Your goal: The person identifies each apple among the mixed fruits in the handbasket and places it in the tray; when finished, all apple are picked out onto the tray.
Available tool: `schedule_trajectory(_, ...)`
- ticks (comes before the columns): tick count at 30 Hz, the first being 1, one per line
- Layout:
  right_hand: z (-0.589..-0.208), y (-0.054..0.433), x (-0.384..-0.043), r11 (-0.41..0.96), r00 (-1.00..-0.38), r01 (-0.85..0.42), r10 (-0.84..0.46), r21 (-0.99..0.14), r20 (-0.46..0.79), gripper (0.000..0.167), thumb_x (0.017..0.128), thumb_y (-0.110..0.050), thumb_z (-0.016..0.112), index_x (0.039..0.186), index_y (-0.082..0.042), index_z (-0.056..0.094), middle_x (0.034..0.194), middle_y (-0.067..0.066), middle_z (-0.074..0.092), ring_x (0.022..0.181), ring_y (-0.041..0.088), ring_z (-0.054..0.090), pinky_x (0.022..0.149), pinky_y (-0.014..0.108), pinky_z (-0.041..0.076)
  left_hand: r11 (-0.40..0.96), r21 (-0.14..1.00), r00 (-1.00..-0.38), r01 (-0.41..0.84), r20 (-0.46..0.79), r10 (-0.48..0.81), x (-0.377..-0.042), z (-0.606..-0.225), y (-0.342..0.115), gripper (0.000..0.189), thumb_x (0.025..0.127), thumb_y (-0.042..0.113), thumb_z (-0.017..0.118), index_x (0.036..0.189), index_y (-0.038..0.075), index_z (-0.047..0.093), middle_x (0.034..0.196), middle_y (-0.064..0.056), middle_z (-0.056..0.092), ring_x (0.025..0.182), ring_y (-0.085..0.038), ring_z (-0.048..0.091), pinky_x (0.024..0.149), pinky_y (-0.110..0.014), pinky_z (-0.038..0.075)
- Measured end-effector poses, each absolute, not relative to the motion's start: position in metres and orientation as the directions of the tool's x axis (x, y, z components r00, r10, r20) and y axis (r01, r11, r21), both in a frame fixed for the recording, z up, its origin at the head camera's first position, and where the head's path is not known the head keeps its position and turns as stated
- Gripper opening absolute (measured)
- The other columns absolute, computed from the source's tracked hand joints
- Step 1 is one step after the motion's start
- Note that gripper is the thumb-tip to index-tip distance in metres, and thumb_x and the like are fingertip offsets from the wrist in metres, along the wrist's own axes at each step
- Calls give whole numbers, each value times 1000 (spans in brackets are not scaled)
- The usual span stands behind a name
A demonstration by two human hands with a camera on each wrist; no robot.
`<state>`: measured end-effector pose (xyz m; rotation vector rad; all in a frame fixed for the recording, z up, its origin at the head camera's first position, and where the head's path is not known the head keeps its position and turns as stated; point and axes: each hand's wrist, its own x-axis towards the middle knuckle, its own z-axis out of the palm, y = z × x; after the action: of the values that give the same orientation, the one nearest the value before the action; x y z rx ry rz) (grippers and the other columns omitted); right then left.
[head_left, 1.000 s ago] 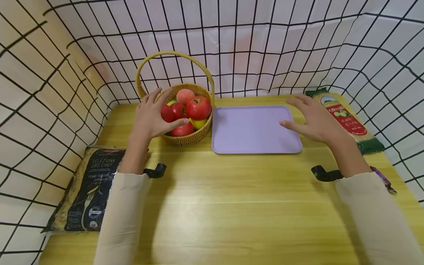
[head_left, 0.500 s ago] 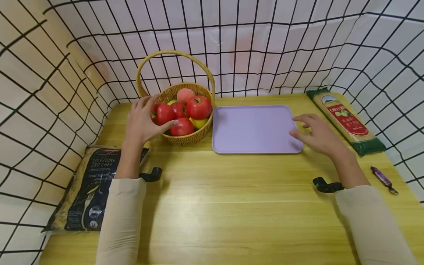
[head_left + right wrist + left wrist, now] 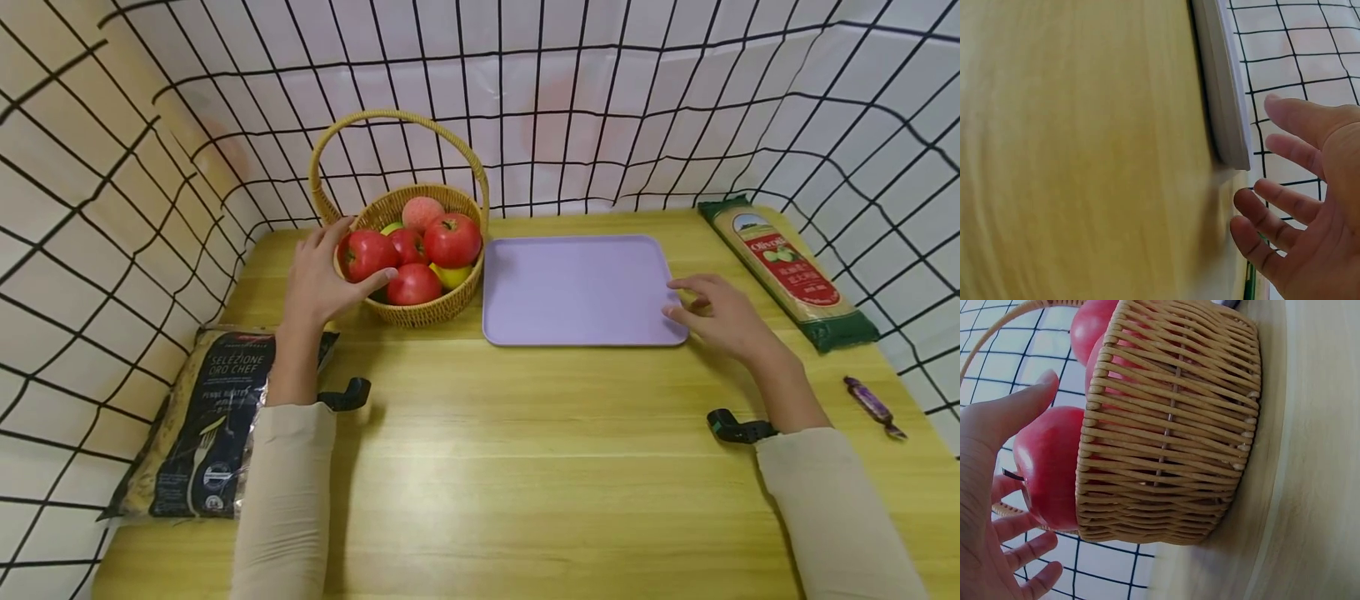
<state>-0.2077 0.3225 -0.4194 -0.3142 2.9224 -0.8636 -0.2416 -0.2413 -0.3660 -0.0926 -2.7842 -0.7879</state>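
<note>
Black-gridded white walls [image 3: 519, 87] stand behind and beside a shiny, yellowish wooden table [image 3: 525, 508].

The red apple [image 3: 1054, 467] partly hides the left fingers [image 3: 1017, 526]; contact is unclear.

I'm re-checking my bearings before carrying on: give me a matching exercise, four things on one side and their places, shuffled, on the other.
1. Left hand
2. Right hand
3. Tray
4. Wrapped candy

A. Near the right edge of the table
B. By the leftmost red fruit
C. At the tray's right end
D. Just right of the basket

Pairs: 1-B, 2-C, 3-D, 4-A
</note>
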Motion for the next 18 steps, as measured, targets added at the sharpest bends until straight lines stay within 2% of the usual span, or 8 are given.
schedule_trajectory(4,-425,325,-209,821,-975,-162,-217,-547,-37,61,102,-37,64,149,-2,50,149,32,44,116,49,57,98,66,45,835,539,-971,109,237,-27,-242,-369,-242,97,77,71,72,159,32,38,162,-12,38,146,-37,35,109,-71,40)
schedule_trajectory(10,-433,327,-207,792,-980,-119,-192,-598,-59,61,100,-35,68,148,-2,51,144,27,51,117,42,53,101,58,42,811,575,-974,109,225,-29,-244,-376,-242,96,79,64,76,159,27,38,160,-14,41,145,-39,35,109,-70,40)
schedule_trajectory(14,-438,328,-206,776,-984,-119,-176,-619,-31,55,99,-29,70,145,-1,55,139,25,54,113,36,53,95,44,43,800,588,-974,118,224,-20,-245,-379,-241,95,80,59,78,159,25,38,157,-15,46,145,-40,36,110,-69,38)
schedule_trajectory(18,-442,329,-205,765,-987,-120,-160,-633,-7,52,100,-24,69,144,-1,56,134,23,57,108,31,51,86,30,38,791,602,-974,111,225,-35,-245,-381,-239,95,80,59,79,159,24,38,157,-14,47,145,-39,36,111,-70,37)
